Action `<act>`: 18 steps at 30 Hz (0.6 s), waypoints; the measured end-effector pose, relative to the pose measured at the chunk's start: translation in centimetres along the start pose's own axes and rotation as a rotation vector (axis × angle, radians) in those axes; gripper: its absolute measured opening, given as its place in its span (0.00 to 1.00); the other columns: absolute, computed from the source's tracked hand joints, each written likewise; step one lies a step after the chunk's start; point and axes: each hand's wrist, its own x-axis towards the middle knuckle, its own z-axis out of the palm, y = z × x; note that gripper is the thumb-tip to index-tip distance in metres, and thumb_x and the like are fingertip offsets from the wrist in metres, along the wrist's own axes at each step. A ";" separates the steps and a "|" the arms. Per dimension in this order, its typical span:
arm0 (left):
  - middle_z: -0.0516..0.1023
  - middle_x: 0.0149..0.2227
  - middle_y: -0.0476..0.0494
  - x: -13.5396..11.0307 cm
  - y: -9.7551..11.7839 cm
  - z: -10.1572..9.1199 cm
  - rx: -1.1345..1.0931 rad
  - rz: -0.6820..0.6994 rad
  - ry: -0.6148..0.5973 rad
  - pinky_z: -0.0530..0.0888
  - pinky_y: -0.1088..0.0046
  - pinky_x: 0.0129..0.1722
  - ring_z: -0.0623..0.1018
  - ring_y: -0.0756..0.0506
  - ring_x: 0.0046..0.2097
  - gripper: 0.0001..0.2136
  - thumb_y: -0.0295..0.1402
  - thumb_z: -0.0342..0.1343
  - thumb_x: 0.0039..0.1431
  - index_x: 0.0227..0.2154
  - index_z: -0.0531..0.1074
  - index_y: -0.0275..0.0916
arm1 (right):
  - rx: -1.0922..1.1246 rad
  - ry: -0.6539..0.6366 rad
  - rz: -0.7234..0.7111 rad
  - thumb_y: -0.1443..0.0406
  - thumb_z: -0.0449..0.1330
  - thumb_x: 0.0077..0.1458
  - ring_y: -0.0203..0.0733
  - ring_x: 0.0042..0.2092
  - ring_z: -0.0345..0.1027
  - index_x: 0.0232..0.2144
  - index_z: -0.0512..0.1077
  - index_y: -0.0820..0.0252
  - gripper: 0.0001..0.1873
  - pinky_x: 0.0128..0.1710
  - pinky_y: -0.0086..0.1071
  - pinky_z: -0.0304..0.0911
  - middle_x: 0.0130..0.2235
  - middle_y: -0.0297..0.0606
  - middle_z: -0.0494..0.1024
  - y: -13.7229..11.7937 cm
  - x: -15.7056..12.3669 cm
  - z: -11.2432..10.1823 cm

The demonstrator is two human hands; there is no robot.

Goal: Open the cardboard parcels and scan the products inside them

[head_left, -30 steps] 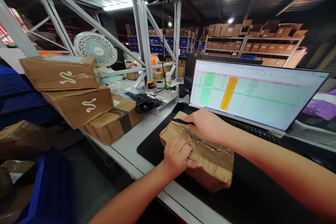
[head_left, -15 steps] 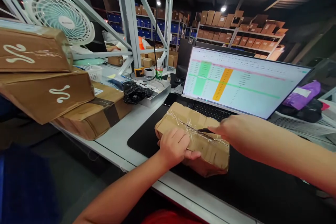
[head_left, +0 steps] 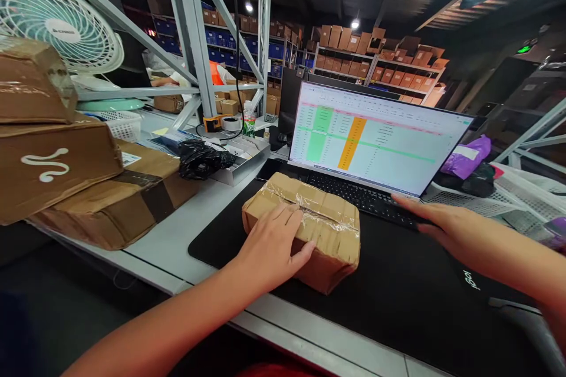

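Observation:
A brown cardboard box (head_left: 327,247) with clear tape and a slit along its top sits on a black desk mat (head_left: 398,294). My left hand (head_left: 276,232) grips its near side, fingertips over the top by the slit and thumb on the front face. To the right of the box, my right hand (head_left: 442,224) hovers near the keyboard (head_left: 354,193), fingers stretched out and thumb apart. No tool shows in it.
Behind the box stands a monitor (head_left: 371,135) with a spreadsheet. Stacked cartons (head_left: 57,165) and a fan (head_left: 62,23) are at left, beside a black plastic bag (head_left: 206,159). White baskets (head_left: 526,188) and a purple package (head_left: 466,156) are at right. A co-worker's orange vest (head_left: 216,73) shows behind.
My right hand has left the slit in the box and moved right, its fingers opening out. The dark cutting tool no longer shows. My left hand's fingers have shifted toward the slit.

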 end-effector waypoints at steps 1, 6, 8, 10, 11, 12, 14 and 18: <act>0.74 0.57 0.31 0.1 0.1 0.0 0.020 0.001 -0.022 0.72 0.50 0.57 0.72 0.33 0.59 0.22 0.42 0.53 0.63 0.55 0.67 0.33 | 0.046 0.016 0.031 0.64 0.51 0.63 0.47 0.46 0.77 0.61 0.68 0.49 0.25 0.43 0.39 0.72 0.47 0.40 0.81 -0.3 1.0 0.8; 0.75 0.54 0.27 1.8 0.1 -1.2 0.063 0.035 -0.183 0.70 0.46 0.55 0.72 0.29 0.57 0.29 0.52 0.56 0.61 0.52 0.68 0.30 | 0.256 0.111 0.126 0.55 0.54 0.65 0.50 0.47 0.74 0.54 0.75 0.60 0.22 0.48 0.43 0.70 0.47 0.49 0.75 -4.7 5.7 5.6; 0.76 0.50 0.31 2.8 -0.4 -2.1 0.041 0.047 -0.232 0.71 0.49 0.53 0.73 0.31 0.54 0.26 0.53 0.56 0.61 0.48 0.70 0.33 | 0.240 0.072 0.097 0.47 0.62 0.58 0.55 0.51 0.71 0.60 0.69 0.65 0.36 0.51 0.45 0.69 0.52 0.54 0.72 -7.0 7.3 6.8; 0.76 0.46 0.36 3.6 -0.9 -2.8 -0.002 0.050 -0.292 0.72 0.53 0.50 0.75 0.34 0.51 0.23 0.53 0.53 0.62 0.45 0.71 0.37 | 0.170 0.021 0.101 0.42 0.63 0.54 0.59 0.55 0.69 0.63 0.65 0.70 0.47 0.52 0.46 0.68 0.55 0.58 0.70 -8.9 8.7 7.2; 0.76 0.47 0.37 4.0 -1.2 -3.1 -0.024 0.056 -0.320 0.72 0.53 0.51 0.74 0.34 0.51 0.22 0.54 0.52 0.63 0.45 0.71 0.39 | 0.126 -0.020 0.108 0.40 0.61 0.55 0.61 0.55 0.69 0.62 0.65 0.71 0.46 0.51 0.46 0.68 0.54 0.59 0.71 -9.5 9.4 7.3; 0.76 0.48 0.38 4.2 -1.4 -3.2 -0.042 0.067 -0.341 0.71 0.53 0.52 0.74 0.35 0.52 0.22 0.53 0.52 0.64 0.47 0.71 0.40 | 0.084 -0.068 0.114 0.40 0.58 0.57 0.61 0.53 0.70 0.60 0.68 0.70 0.43 0.49 0.46 0.68 0.51 0.58 0.74 -10.0 10.1 7.3; 0.75 0.51 0.39 4.5 -1.7 -3.2 -0.054 0.091 -0.354 0.68 0.52 0.56 0.72 0.35 0.55 0.22 0.52 0.53 0.64 0.51 0.69 0.41 | 0.023 -0.147 0.100 0.40 0.51 0.62 0.59 0.49 0.73 0.54 0.73 0.67 0.38 0.46 0.44 0.68 0.45 0.55 0.78 -10.3 11.0 7.2; 0.72 0.51 0.39 4.9 -1.6 -2.4 -0.060 0.097 -0.356 0.66 0.50 0.56 0.69 0.34 0.55 0.26 0.55 0.53 0.62 0.54 0.69 0.41 | -0.016 -0.197 0.028 0.42 0.41 0.67 0.56 0.44 0.75 0.50 0.75 0.67 0.38 0.43 0.40 0.66 0.41 0.54 0.81 -9.3 11.8 6.9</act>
